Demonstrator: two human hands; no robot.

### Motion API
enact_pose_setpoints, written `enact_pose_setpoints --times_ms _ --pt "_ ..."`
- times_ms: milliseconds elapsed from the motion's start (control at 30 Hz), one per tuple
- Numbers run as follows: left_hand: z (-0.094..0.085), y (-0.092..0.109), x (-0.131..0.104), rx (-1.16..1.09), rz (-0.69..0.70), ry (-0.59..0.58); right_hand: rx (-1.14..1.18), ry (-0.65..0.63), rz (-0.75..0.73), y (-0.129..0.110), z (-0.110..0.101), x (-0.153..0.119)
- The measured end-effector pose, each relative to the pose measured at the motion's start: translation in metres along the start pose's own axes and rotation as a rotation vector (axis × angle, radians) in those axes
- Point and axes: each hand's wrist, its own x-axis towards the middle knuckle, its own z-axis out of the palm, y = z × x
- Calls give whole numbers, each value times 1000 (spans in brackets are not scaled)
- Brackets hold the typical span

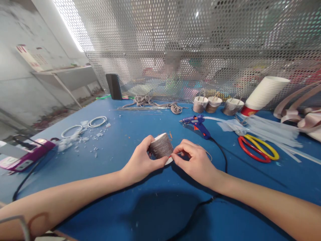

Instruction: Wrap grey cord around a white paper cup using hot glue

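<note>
A paper cup wrapped in grey cord (162, 146) lies tilted over the blue table, its white rim showing at the lower right. My left hand (144, 157) is wrapped round it from the left, thumb near the rim. Beside that rim my right hand (193, 159) is pinched, thumb against forefinger, at a small red spot. A thin loop of cord shows behind the right hand; the part between the fingertips is too small to make out. Behind that hand lies a blue glue gun (198, 125), nozzle pointing left.
Red and yellow scissors (258, 149) and clear glue sticks lie right. Wrapped cups (200, 104) and a stack of paper cups (267, 92) stand behind. A purple power strip (27, 157), white rings (97, 122), cord bundles (145, 101) and an upright phone (113, 87) are left and back.
</note>
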Motion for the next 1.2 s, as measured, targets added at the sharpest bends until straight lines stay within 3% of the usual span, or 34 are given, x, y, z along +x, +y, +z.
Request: enact_pose_setpoints --times_ms 633,967,1100,1200 --pt "-4 -6 2 -23 80 -56 181 -66 171 -1 -4 5" --pt "-10 -15 5 -217 177 -150 624 -222 518 8 -1 10" --pt "-13 -20 7 -319 210 -201 807 -322 545 5 0 11" --pt "-12 -22 6 -302 229 -175 784 -271 495 4 1 9"
